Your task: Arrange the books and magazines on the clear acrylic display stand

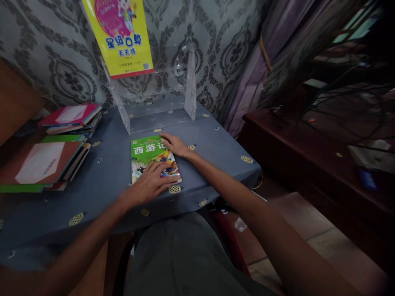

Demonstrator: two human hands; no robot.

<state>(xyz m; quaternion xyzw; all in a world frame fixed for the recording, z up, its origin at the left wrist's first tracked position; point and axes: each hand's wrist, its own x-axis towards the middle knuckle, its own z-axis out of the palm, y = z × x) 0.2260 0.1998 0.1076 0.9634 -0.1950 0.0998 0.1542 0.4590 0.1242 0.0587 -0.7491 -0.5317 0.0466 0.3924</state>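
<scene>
A green picture book (148, 150) with white Chinese characters on its cover lies closed on the blue tablecloth. My left hand (154, 181) rests across the lower part of the cover, fingers stretched and slightly spread. At the book's upper right corner is my right hand (175, 144), its fingers extended over the edge and touching the cover. Behind the book stands a clear plastic stand (190, 88). A yellow workbook (128, 53) leans upright at its left side, against the wallpaper.
On the left, a stack of books (66, 117) with a pink cover on top lies behind another stack with a brown cover (27, 162). The patterned tablecloth (216, 144) hangs over the table's edge. A dark red wooden cabinet (296, 152) with cables is to the right.
</scene>
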